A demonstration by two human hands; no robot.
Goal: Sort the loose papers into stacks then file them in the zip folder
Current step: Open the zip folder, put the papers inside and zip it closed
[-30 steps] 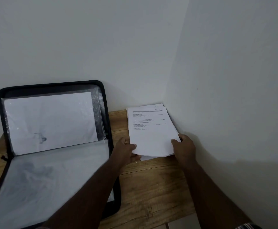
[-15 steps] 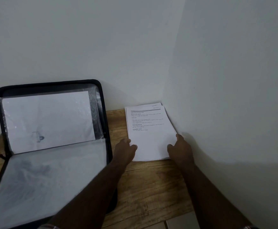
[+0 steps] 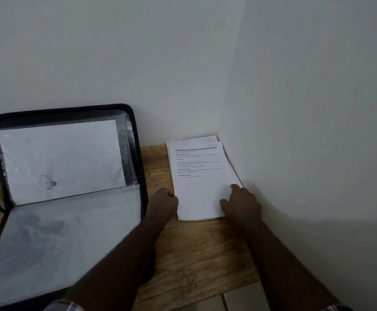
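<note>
Head cam: on the left of the wood table (image 3: pixel 196 250) the black zip folder (image 3: pixel 66 191) lies open w/ its back half up against the wall, a white sheet (image 3: pixel 59 160) inside a clear sleeve there & a see-thru sleeve (image 3: pixel 55 241) flat on the near half. Next, the left hand (image 3: pixel 164 204) is curled, knuckles touching the paper stack's left edge. The paper stack (image 3: pixel 198 178) sits in the corner by the right wall, & the right hand (image 3: pixel 241 202) rests on its near right corner, fingers loose.

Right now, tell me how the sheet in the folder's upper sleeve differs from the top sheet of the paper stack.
The sheet in the upper sleeve sits behind clear plastic in the propped-up half of the zip folder; the top sheet of the stack lies bare on the wooden table. The sleeved sheet is nearly blank with one small mark; the top sheet carries printed text. Both are white.
</note>
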